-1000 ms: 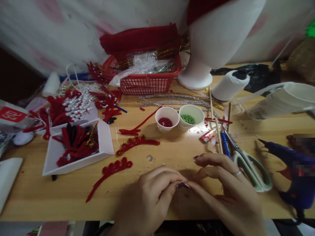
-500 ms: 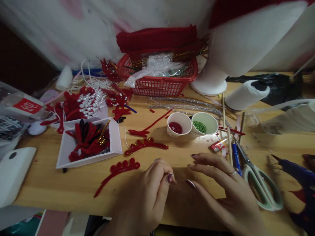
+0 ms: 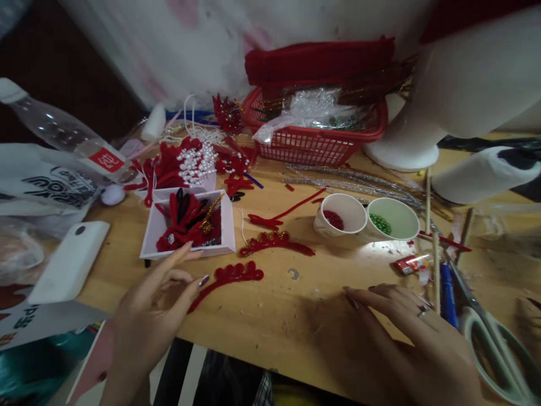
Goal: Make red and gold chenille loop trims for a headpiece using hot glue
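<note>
Our left hand (image 3: 154, 313) was open, thumb and index finger apart, hovering by the plain red looped strip (image 3: 239, 273); can't say whether the thumb touched its tail. Our right hand (image 3: 412, 332) was low beside the scissors (image 3: 469, 293), fingers bent, and honestly we couldn't tell if the fingertips pinched anything. The strip lay flat on the table (image 3: 274, 316) in front of the gold-trimmed strip (image 3: 279, 245), probably so the loops wouldn't get squashed. Red beads (image 3: 333, 220) and green beads (image 3: 380, 224) sat in separate paper cups (image 3: 351, 210), presumably to stop rolling and mixing. The white box (image 3: 229, 225) corralled loose bits, we reckon.
</note>
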Available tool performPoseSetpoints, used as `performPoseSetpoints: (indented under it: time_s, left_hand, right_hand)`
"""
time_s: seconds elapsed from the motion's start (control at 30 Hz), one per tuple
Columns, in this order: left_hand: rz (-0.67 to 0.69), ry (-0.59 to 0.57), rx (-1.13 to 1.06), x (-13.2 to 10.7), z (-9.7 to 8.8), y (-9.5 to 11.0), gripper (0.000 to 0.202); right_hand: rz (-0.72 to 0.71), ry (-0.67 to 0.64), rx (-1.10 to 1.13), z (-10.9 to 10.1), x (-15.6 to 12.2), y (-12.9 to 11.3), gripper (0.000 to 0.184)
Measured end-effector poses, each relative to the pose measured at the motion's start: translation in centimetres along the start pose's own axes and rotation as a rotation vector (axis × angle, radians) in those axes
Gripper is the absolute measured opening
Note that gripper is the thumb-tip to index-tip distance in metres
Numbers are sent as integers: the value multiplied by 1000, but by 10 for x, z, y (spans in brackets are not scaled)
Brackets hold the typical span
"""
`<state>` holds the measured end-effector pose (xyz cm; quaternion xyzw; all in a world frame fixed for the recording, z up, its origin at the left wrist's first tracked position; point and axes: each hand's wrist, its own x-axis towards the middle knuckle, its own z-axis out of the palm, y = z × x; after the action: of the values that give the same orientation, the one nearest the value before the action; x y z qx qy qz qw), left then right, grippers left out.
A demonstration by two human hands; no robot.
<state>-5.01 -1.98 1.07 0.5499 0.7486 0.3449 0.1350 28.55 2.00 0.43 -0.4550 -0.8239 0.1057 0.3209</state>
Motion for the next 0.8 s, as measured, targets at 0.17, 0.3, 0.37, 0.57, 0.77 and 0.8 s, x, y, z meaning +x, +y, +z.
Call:
performPoseSetpoints:
  time_s: [0.17,0.3,0.37,0.57,0.77,0.8]
  left_hand:
    - [-50,2,19,-10,-5,-5,18]
    - [28,-119,124,-8,0,-13,26]
    - [81,-137,162,-6,4,-17,22]
    - [124,-164,55,-10,10,-20,18]
    - [235,-119,-110,-15,27,19,13]
    - [277,-114,-126,-15,34,28,12]
  right_hand:
    - [39,48,-70,1,-5,-5,10]
    - [103,68,-35,0,-15,-4,17]
    - [169,60,-22,1,-20,-1,18]
    - [182,168,-57,9,-31,-4,26]
    - [123,341,-98,6,-37,-19,18]
    - [128,363,-87,5,-39,-21,16]
